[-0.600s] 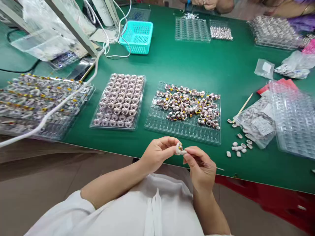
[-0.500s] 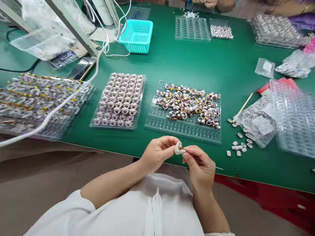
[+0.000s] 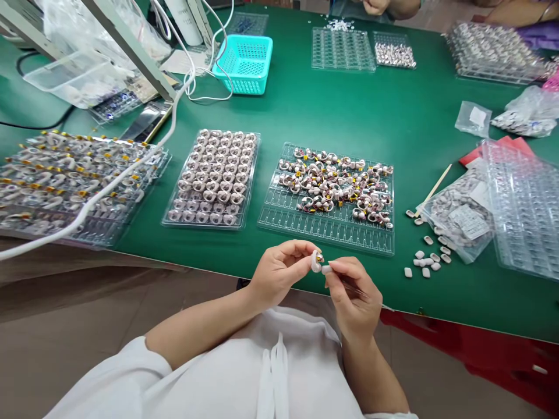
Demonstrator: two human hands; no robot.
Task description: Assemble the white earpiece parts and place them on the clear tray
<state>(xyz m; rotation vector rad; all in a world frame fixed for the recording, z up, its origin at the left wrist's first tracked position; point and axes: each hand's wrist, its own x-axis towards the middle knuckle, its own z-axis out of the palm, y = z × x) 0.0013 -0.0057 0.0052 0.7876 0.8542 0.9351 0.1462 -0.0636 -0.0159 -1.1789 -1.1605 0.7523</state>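
Left hand (image 3: 279, 273) grip is pinching a white shell (image 3: 315, 262) over the surface (image 3: 332, 116) edge. Right hand (image 3: 354, 298) grip is pinching a small cap (image 3: 326, 269), lying just beside the shell at its 4 o'clock; tray (image 3: 323, 240) is sitting at 12 o'clock

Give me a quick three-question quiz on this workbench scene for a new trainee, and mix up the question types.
1. True or false: the left hand pinches a small white curved part.
2. What does the right hand hold at its fingertips? A) a small white cap B) a teal basket C) nothing
3. Fill in: the loose white caps lie on the green table to the ____ of both hands.
Key: 1 true; 2 A; 3 right.
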